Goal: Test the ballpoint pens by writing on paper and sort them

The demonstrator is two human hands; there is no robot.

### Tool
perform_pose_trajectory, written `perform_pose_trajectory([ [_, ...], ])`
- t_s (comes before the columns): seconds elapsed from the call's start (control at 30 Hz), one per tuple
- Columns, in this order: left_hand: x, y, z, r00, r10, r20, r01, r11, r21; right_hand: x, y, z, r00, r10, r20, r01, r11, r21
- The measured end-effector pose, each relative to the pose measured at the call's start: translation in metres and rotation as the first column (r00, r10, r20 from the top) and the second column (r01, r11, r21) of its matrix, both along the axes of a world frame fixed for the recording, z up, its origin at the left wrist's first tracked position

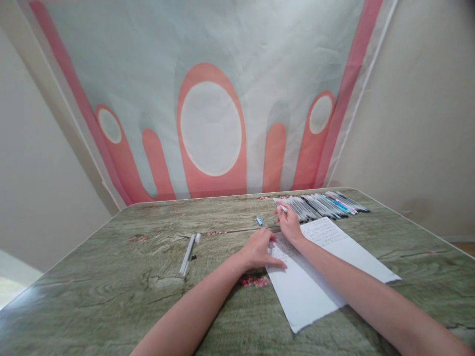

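A white sheet of paper [315, 291] lies slanted on the table, with handwriting across its upper part. My left hand [261, 248] rests flat on the paper's left edge, thumb stretched out and apart from the fingers. Over the top left corner of the sheet, my right hand [289, 222] is closed around a light-coloured pen [282, 208]. The pen's lower end is hidden by the hand. A small blue cap [259, 221] lies just left of my right hand.
Behind the paper a long row of pens [319, 205] lies side by side. Left of my hands are a pale pen [187, 254], a clear cap [198, 238] and a small black piece [193, 257] on the wood-patterned table [111, 287]. A patterned cloth hangs behind the table.
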State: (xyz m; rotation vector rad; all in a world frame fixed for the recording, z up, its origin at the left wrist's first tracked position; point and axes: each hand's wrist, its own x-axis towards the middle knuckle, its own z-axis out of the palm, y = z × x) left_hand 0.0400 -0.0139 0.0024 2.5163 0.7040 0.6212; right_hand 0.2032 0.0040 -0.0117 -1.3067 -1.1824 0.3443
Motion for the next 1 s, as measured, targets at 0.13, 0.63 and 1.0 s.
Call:
perform_pose_trajectory([
  [0.13, -0.003, -0.002, 0.003, 0.997, -0.042, -0.061, 0.047, 0.997, 0.069, 0.001, -0.002, 0.011, 0.999, 0.029, 0.025, -0.029, 0.999, -0.013],
  [0.63, -0.002, 0.002, 0.005, 0.993, -0.017, -0.118, 0.019, 1.000, 0.014, 0.013, -0.101, 0.001, 0.951, 0.292, 0.106, -0.232, 0.894, -0.383],
  [1.0, -0.002, 0.003, 0.003, 0.993, -0.033, -0.109, 0.035, 0.999, 0.016, 0.014, -0.102, -0.002, 0.927, 0.311, 0.208, -0.230, 0.912, -0.339],
])
